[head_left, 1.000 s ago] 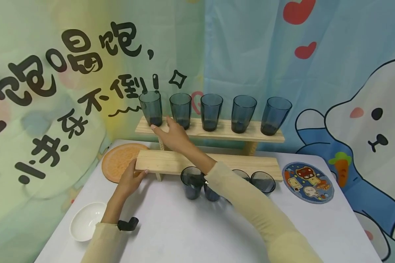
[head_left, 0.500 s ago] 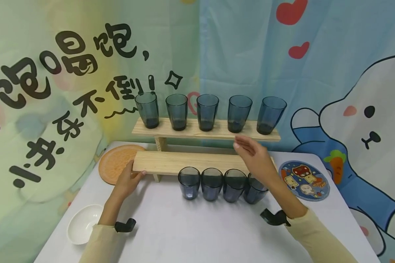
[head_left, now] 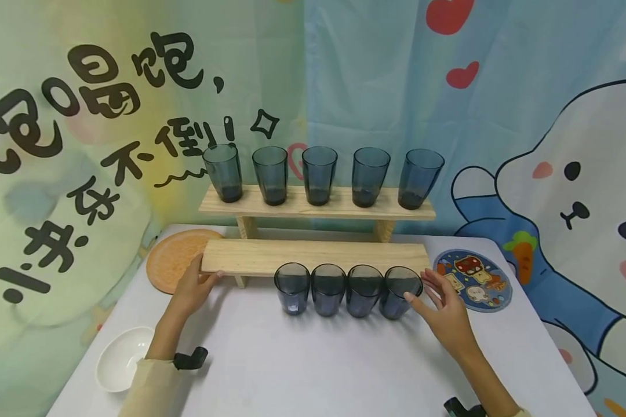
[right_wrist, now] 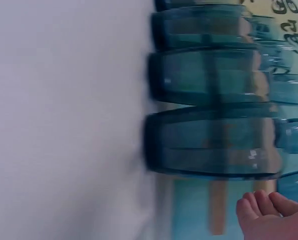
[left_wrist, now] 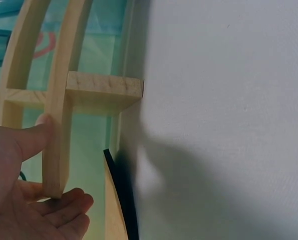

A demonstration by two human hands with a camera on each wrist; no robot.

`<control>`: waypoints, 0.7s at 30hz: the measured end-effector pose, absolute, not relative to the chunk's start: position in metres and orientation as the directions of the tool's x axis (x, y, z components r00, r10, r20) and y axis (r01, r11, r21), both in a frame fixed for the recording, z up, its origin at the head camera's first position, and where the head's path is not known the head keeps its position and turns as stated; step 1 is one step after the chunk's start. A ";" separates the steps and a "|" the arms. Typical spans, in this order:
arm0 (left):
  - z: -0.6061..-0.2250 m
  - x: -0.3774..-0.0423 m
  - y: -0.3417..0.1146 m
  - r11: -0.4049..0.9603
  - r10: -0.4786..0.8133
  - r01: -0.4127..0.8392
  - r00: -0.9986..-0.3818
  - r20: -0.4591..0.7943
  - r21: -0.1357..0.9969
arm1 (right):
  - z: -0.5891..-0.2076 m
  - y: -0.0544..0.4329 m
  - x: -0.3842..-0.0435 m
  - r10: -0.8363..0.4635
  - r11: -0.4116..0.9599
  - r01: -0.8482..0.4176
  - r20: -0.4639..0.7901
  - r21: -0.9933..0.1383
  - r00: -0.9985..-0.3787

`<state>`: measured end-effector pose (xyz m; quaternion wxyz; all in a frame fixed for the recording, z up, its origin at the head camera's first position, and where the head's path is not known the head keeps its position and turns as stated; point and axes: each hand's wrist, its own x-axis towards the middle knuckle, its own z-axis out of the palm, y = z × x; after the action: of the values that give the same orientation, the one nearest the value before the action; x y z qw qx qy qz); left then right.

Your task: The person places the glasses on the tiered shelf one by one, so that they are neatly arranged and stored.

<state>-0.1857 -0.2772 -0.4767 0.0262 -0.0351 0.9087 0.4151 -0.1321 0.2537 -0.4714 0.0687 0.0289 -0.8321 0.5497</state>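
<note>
My left hand (head_left: pixel 192 289) grips the left end of the lower wooden shelf (head_left: pixel 313 255). In the left wrist view the thumb lies on the board (left_wrist: pixel 58 145) and the fingers reach round its end. My right hand (head_left: pixel 446 315) is spread beside the rightmost front glass (head_left: pixel 400 295), thumb near its rim and fingers by the shelf's right end. In the right wrist view the fingertips (right_wrist: pixel 261 200) sit just apart from that glass (right_wrist: pixel 214 145). Several blue-grey tumblers (head_left: pixel 328 292) stand in a row before the lower shelf.
Several matching tumblers (head_left: pixel 319 176) line the upper wooden shelf (head_left: pixel 339 208) behind. An orange round mat (head_left: pixel 174 260) lies at left, a blue patterned round mat (head_left: pixel 475 281) at right. A white bowl (head_left: pixel 122 359) sits near the table's left edge.
My right hand has moved from the upper shelf's left glasses, rightward and down to the rightmost front glass. My left hand keeps its grip on the lower shelf.
</note>
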 end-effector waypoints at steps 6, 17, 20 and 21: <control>-0.473 -0.185 -0.281 0.653 -0.045 -0.101 -0.994 -0.095 0.751 | -0.494 0.247 -0.131 0.000 0.350 -0.075 0.081 -0.934 -0.997; -0.477 -0.186 -0.279 0.656 -0.045 -0.093 -0.995 -0.084 0.749 | -0.507 0.240 -0.135 -0.046 0.299 -0.138 0.130 -0.944 -0.990; -0.477 -0.186 -0.278 0.657 -0.040 -0.087 -0.996 -0.081 0.749 | -0.509 0.240 -0.135 -0.042 0.289 -0.144 0.137 -0.947 -0.990; -0.477 -0.186 -0.277 0.657 -0.039 -0.087 -0.996 -0.082 0.748 | -0.509 0.241 -0.135 -0.040 0.286 -0.146 0.140 -0.947 -0.989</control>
<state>-0.1858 -0.2774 -0.4769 0.0291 -0.0346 0.9099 0.4124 -0.1350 0.2406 -0.5094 0.0442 0.0581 -0.8006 0.5948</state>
